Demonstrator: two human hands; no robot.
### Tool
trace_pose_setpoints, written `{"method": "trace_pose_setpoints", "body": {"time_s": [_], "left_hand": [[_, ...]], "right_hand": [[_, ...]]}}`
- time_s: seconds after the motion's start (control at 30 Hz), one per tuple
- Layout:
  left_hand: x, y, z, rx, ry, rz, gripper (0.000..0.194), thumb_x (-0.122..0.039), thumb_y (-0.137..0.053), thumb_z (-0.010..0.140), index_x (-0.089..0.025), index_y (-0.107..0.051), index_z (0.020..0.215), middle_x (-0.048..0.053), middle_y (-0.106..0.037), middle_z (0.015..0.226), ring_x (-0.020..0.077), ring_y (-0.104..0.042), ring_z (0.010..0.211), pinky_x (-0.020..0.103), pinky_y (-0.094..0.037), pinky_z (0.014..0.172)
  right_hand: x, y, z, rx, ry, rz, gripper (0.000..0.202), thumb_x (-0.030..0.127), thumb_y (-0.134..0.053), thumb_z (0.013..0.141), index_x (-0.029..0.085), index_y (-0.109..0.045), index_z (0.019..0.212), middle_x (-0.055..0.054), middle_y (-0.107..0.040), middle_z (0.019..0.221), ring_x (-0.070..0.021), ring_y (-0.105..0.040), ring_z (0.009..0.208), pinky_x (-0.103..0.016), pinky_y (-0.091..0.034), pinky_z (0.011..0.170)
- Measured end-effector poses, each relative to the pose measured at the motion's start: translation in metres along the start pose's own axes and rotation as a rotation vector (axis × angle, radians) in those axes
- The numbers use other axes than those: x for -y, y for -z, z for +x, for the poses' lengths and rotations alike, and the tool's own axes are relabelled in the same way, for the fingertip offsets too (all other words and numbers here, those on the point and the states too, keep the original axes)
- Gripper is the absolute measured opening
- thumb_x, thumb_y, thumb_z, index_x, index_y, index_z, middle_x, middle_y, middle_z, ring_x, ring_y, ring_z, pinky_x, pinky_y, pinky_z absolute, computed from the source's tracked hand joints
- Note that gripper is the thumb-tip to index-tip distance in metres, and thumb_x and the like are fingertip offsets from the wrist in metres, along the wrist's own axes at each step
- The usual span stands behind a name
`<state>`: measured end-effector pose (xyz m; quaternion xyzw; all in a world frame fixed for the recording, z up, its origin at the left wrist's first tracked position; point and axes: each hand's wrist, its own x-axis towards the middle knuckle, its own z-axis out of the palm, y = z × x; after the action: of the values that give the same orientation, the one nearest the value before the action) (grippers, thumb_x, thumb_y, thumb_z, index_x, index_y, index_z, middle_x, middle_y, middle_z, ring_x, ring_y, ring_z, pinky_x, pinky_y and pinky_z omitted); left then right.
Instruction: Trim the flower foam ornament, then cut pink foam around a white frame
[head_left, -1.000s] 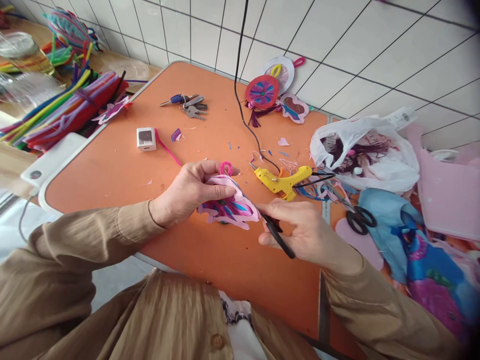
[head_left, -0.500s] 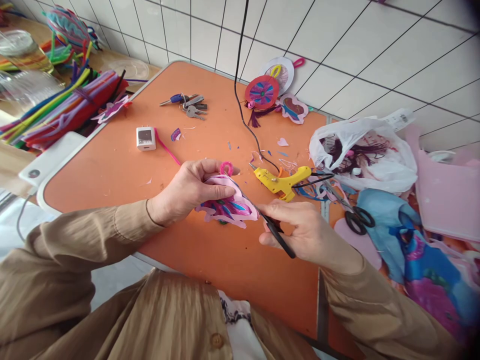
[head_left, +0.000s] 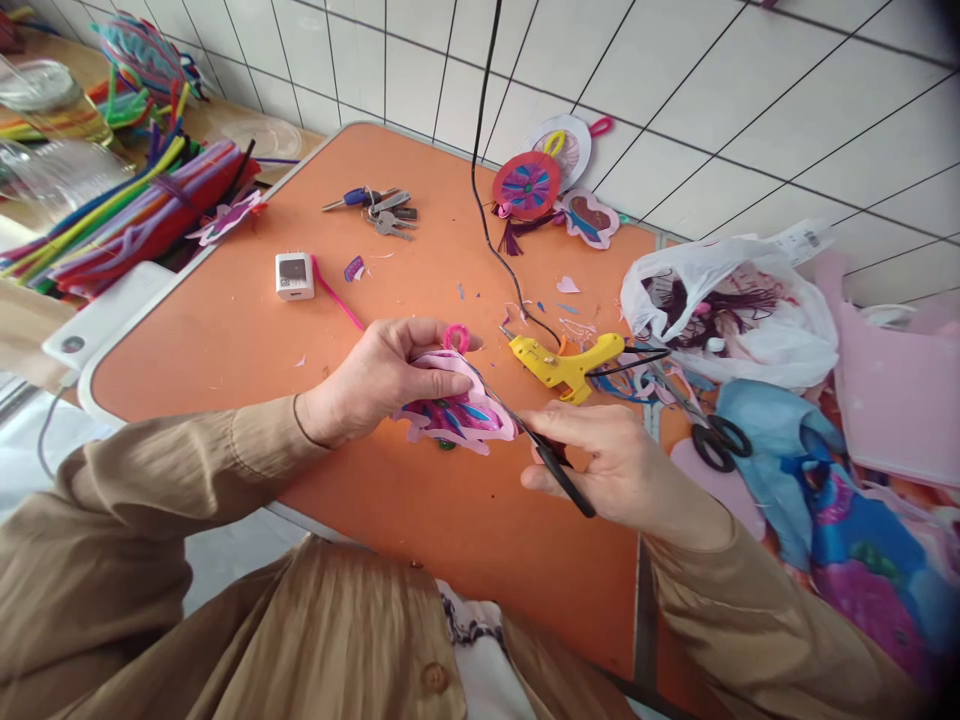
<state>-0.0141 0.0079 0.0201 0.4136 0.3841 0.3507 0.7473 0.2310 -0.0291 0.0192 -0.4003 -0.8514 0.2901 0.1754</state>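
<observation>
**Two hands at work on one pink-and-purple layered paper cutout (head_left: 480, 418)**

At the frame's centre, the left hand (head_left: 390, 378) is closed on the cutout, thumb on top; one fuzzy pink loop (head_left: 456, 338) stands at its upper edge. The right hand (head_left: 600, 455) curls around one pair of black-handled metal scissors (head_left: 564, 480), blades along the cutout's right edge.

One yellow plastic glue gun (head_left: 566, 365) lies near the right hand on the orange tabletop (head_left: 450, 540). Towards the upper left are one white plug adapter (head_left: 294, 276) and one bunch of metal keys (head_left: 382, 210). Three decorated paper shapes (head_left: 526, 187) sit at upper right of centre; a second pair of black-handled scissors (head_left: 720, 442) lies below one white plastic bag (head_left: 795, 335).
</observation>
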Motion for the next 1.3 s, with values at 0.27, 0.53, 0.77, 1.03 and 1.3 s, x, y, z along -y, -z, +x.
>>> {"method": "trace_pose_setpoints", "body": {"time_s": [0.27, 0.53, 0.77, 1.03, 1.3], "left_hand": [[-0.001, 0.002, 0.002, -0.006, -0.001, 0.042, 0.041, -0.014, -0.087, 0.063, -0.012, -0.067, 0.098, 0.002, -0.076, 0.066, 0.0161, -0.070, 0.050, 0.021, -0.055, 0.045], [-0.002, 0.003, 0.001, 0.049, 0.027, 0.134, 0.036, -0.021, -0.087, 0.067, -0.015, -0.065, 0.096, 0.004, -0.076, 0.065, 0.0169, -0.066, 0.042, 0.021, -0.050, 0.037], [-0.003, 0.005, 0.001, 0.048, 0.033, 0.144, 0.038, -0.020, -0.087, 0.067, -0.014, -0.066, 0.098, 0.004, -0.076, 0.067, 0.0174, -0.068, 0.045, 0.020, -0.050, 0.038], [-0.005, 0.005, 0.000, -0.001, -0.004, 0.044, 0.029, -0.019, -0.091, 0.063, -0.013, -0.070, 0.083, 0.005, -0.078, 0.071, 0.0166, -0.072, 0.057, 0.021, -0.056, 0.051], [-0.006, 0.004, 0.001, -0.013, -0.002, 0.058, 0.028, -0.023, -0.092, 0.063, -0.012, -0.068, 0.070, 0.005, -0.075, 0.065, 0.0155, -0.069, 0.052, 0.022, -0.054, 0.048]], "right_hand": [[-0.002, -0.001, -0.003, -0.047, 0.061, -0.034, 0.051, 0.061, -0.051, 0.098, 0.019, -0.060, 0.071, 0.000, -0.054, 0.061, -0.0119, -0.049, 0.057, -0.024, -0.037, 0.057], [0.007, 0.010, 0.001, -0.021, 0.138, -0.134, 0.046, 0.054, -0.051, 0.100, 0.020, -0.061, 0.072, 0.000, -0.052, 0.057, -0.0121, -0.049, 0.054, -0.023, -0.037, 0.054], [0.006, 0.012, 0.001, -0.023, 0.178, -0.170, 0.046, 0.053, -0.049, 0.102, 0.019, -0.060, 0.072, 0.000, -0.053, 0.058, -0.0124, -0.051, 0.055, -0.024, -0.039, 0.055], [0.003, 0.015, -0.002, -0.016, 0.122, -0.136, 0.043, 0.053, -0.052, 0.100, 0.019, -0.064, 0.076, 0.000, -0.053, 0.059, -0.0127, -0.050, 0.056, -0.024, -0.038, 0.054], [0.002, 0.015, -0.002, -0.007, 0.119, -0.129, 0.038, 0.049, -0.056, 0.099, 0.019, -0.066, 0.077, -0.002, -0.058, 0.061, -0.0136, -0.053, 0.057, -0.023, -0.042, 0.056]]}}
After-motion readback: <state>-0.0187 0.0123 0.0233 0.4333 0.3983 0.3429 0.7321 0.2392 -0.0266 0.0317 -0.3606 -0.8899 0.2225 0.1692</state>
